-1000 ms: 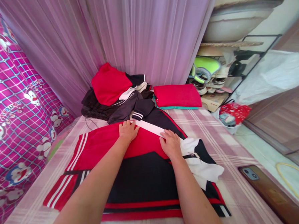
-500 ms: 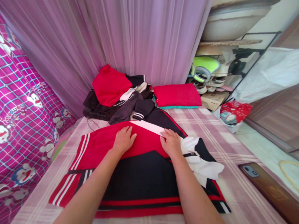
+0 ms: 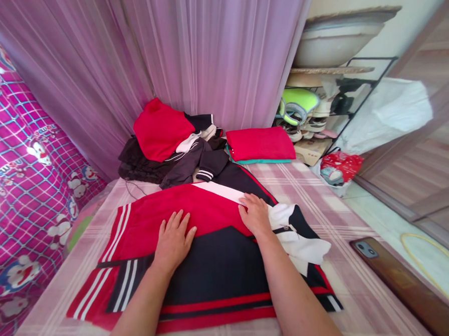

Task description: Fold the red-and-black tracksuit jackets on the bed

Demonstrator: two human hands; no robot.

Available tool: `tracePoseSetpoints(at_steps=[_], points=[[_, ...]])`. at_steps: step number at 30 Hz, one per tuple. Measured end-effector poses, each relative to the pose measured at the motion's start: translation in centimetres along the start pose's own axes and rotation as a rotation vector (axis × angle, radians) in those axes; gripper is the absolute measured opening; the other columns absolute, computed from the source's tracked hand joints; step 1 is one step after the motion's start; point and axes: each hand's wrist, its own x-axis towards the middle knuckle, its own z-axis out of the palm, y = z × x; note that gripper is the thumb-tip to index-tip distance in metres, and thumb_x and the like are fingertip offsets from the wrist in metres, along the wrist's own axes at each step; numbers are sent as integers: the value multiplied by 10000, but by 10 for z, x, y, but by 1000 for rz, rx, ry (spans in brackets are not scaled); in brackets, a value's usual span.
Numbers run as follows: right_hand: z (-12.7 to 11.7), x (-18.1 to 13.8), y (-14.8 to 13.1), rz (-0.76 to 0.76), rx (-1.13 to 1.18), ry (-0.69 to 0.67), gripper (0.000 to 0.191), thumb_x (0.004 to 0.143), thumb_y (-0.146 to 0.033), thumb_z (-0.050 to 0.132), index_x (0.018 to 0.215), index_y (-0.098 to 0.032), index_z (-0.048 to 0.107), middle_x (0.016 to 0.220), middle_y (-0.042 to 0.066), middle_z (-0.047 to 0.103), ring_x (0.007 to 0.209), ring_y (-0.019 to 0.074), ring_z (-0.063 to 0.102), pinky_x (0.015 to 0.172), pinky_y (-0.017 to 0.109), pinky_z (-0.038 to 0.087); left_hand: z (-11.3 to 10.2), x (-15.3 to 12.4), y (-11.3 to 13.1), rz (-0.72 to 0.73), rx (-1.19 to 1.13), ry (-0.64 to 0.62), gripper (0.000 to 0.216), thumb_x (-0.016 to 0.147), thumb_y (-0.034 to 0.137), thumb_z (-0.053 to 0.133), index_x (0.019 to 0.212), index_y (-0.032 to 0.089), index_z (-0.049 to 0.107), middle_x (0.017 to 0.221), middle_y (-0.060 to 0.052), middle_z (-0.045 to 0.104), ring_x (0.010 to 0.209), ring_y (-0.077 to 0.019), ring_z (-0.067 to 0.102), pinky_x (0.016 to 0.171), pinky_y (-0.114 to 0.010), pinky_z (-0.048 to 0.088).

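Observation:
A red, black and white jacket point(image 3: 218, 263) with striped cuffs lies spread flat in front of me, its white collar point(image 3: 300, 244) toward the right. My left hand point(image 3: 173, 240) rests on it where red meets black, fingers spread. On the red and white panel near the collar lies my right hand point(image 3: 255, 212), flat with its fingers stretched out. Neither hand grips the cloth. A dark sleeve with a white-striped cuff point(image 3: 213, 166) reaches away from the jacket toward the back.
Behind the jacket sits a heap of red and dark clothes point(image 3: 162, 131), beside a folded red garment point(image 3: 261, 143) on a teal one. A phone point(image 3: 399, 284) lies on the checked cloth point(image 3: 324, 203) at right. A shoe rack point(image 3: 370, 82) stands beyond, and a purple curtain point(image 3: 211, 53) hangs behind.
My left hand has slid toward me and slightly left over the jacket, its fingers spreading. My right hand stays in place on the cloth. The view has shifted a little.

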Motion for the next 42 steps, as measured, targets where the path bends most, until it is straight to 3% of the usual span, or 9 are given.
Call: tracePoseSetpoints(at_steps=[18, 23, 31, 42], points=[[3, 1, 2, -15, -40, -4, 340, 900, -245, 481, 1134, -250, 727, 1352, 70, 626, 1294, 257, 485, 1107, 468, 309, -2, 1, 4, 16, 35, -58, 584, 981, 468, 402, 1476, 161, 442, 1567, -127, 379, 1458, -292, 326, 1182, -483, 304], [1, 0, -4, -6, -125, -22, 380, 925, -271, 449, 1225, -236, 679, 1410, 80, 581, 1322, 250, 464, 1116, 453, 301, -5, 1, 6, -5, 16, -74, 588, 982, 475, 396, 1480, 166, 435, 1570, -126, 374, 1467, -285, 308, 1193, -476, 281], [-3, 0, -14, 19, -232, -79, 435, 962, -311, 396, 1340, -229, 596, 1475, 86, 516, 1364, 248, 417, 1131, 447, 285, -5, 1, 6, -26, 6, -77, 598, 981, 492, 375, 1489, 180, 425, 1598, -133, 314, 1482, -316, 264, 1194, -511, 247], [-7, -1, -17, 1, -227, -55, 404, 964, -295, 419, 1300, -214, 630, 1433, 109, 554, 1330, 260, 459, 1108, 457, 320, -3, 1, 6, -29, -51, -52, 591, 974, 497, 370, 1475, 193, 449, 1578, -145, 357, 1462, -344, 302, 1169, -564, 256]])
